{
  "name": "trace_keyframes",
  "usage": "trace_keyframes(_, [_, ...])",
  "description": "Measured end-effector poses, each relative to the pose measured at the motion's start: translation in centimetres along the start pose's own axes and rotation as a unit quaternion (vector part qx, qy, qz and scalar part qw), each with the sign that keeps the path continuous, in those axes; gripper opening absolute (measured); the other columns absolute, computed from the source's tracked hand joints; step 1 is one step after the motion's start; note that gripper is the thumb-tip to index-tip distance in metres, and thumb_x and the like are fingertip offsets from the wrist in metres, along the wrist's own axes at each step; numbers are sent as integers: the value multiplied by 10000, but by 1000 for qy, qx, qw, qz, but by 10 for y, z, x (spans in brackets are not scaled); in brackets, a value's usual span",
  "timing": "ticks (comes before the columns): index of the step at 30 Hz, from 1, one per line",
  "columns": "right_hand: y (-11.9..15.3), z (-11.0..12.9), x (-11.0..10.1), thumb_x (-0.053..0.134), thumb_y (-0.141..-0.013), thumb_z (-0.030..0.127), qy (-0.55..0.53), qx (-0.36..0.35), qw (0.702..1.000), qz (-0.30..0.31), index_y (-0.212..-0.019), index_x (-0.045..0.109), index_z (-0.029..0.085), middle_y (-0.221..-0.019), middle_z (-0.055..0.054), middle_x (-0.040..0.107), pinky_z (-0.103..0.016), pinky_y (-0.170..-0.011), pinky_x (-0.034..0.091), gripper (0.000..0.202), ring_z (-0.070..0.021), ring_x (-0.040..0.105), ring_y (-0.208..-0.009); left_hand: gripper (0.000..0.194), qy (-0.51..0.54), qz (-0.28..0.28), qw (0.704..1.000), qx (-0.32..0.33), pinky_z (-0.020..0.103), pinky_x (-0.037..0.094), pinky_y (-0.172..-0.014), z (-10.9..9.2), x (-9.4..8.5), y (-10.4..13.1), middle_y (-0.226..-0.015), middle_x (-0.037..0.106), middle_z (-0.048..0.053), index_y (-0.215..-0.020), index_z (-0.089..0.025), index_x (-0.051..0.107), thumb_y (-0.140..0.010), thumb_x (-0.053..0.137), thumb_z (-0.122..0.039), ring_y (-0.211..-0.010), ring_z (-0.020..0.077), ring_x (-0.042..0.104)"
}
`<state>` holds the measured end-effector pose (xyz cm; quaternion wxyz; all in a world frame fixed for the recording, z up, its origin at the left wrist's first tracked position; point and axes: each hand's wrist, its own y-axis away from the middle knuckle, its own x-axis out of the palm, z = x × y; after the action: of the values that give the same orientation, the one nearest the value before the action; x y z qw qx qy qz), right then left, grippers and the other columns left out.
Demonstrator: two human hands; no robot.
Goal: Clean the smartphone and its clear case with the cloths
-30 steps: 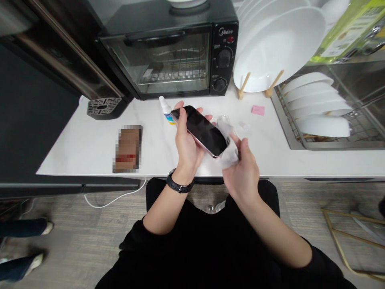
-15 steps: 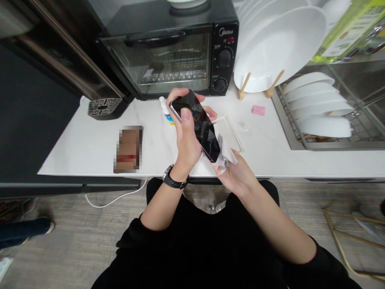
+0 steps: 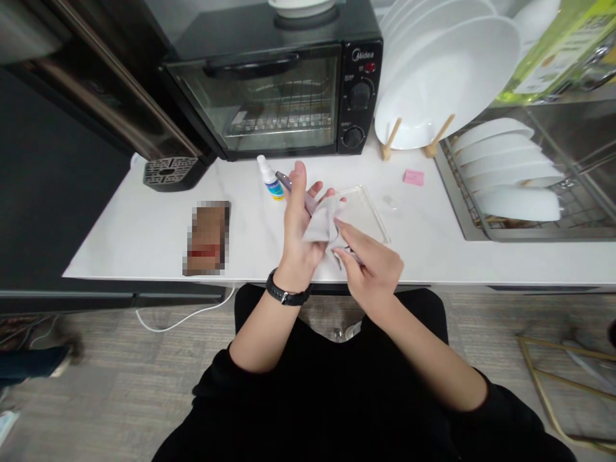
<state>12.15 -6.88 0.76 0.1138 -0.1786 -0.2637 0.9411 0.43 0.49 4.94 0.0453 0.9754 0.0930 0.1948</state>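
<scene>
My left hand point(image 3: 296, 234), with a black watch on the wrist, holds a phone point(image 3: 309, 200) tilted nearly edge-on above the white counter. A light grey cloth point(image 3: 323, 221) covers the phone's lower part. My right hand point(image 3: 373, 266) pinches the cloth between thumb and fingers at its right side. Just behind my left hand a small white spray bottle point(image 3: 271, 179) with a blue and yellow label stands on the counter. A clear, flat case or tray point(image 3: 368, 212) lies to the right, partly behind my hands.
A black toaster oven point(image 3: 269, 96) stands at the back, a coffee machine point(image 3: 168, 173) at the left. A pixelated brown object point(image 3: 206, 237) lies on the counter point(image 3: 120, 237). White plates point(image 3: 447, 83), a pink slip point(image 3: 414, 177) and a sink with a bowl rack point(image 3: 510, 167) are at the right.
The phone has turned from showing its dark screen to nearly edge-on. The cloth has come up over it, and my right hand has moved from beneath the phone's lower end to its right side.
</scene>
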Motion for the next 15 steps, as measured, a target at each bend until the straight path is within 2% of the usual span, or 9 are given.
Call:
trace_keyframes(2, [2,-4,-3,591,-1117,513,5,1,1000,2,-1216,885,292,-898,-43,869,-438,-861,700,381,-278,853,-874,565,32,35,998,-42,543,665,-1046,-3,-3,-6,-1337,747,130,-1437,-308,569,-1110,425,-747,-1258,300,773])
trace_keyframes(4, [-1,-7,-8,577,-1136,469,33,3,998,-57,-1207,888,293,-794,-23,837,-397,-782,693,364,-250,832,-763,575,63,90,990,-83,545,663,-1050,-5,-6,-8,-1394,739,140,-1426,-295,580,-1134,328,-722,-1324,304,754])
trace_keyframes(5, [-4,-7,-11,570,-1142,435,52,-8,995,-80,-1232,881,298,-853,-30,858,-397,-805,697,351,-254,844,-804,574,71,111,986,-99,542,661,-1054,-6,-8,-7,-1425,733,139,-1431,-294,584,-1140,306,-705,-1364,307,738])
trace_keyframes(6, [-6,-7,-13,542,-1152,391,67,-32,994,-77,-1291,860,304,-990,-43,887,-416,-885,703,358,-267,863,-926,574,72,126,983,-108,543,656,-1063,-6,-9,-7,-1454,728,136,-1442,-296,585,-1141,303,-695,-1404,312,717])
trace_keyframes(7, [-8,-5,-15,494,-1163,343,79,-62,994,-43,-1381,819,303,-1176,-58,887,-450,-1010,688,393,-282,856,-1105,582,69,134,982,-111,548,649,-1075,-6,-9,-5,-1473,725,133,-1453,-297,588,-1139,302,-695,-1437,317,697])
trace_keyframes(8, [-8,-2,-15,451,-1169,311,88,-95,992,15,-1490,752,279,-1374,-80,839,-493,-1144,638,441,-294,798,-1301,598,63,139,982,-108,556,638,-1092,-6,-9,-4,-1483,725,132,-1459,-293,595,-1136,294,-697,-1467,320,677])
trace_keyframes(10, [-8,5,-14,436,-1171,347,107,-147,971,154,-1681,550,177,-1675,-149,631,-568,-1329,481,550,-319,571,-1599,635,53,147,983,-91,563,605,-1142,-2,-7,-2,-1490,729,131,-1454,-284,621,-1133,265,-701,-1518,318,637])
trace_keyframes(12, [-10,8,-11,484,-1156,487,129,-167,945,250,-1786,318,101,-1819,-204,410,-610,-1396,361,758,-341,358,-1726,659,53,161,982,-78,561,592,-1162,4,-3,0,-1454,756,123,-1417,-293,658,-1129,232,-705,-1524,315,636])
trace_keyframes(15, [-19,0,-8,514,-1098,693,150,-138,938,281,-1830,95,117,-1883,-218,239,-667,-1413,274,1022,-376,212,-1770,643,59,173,979,-95,566,625,-1117,12,5,3,-1394,794,96,-1353,-320,698,-1137,215,-686,-1461,316,692])
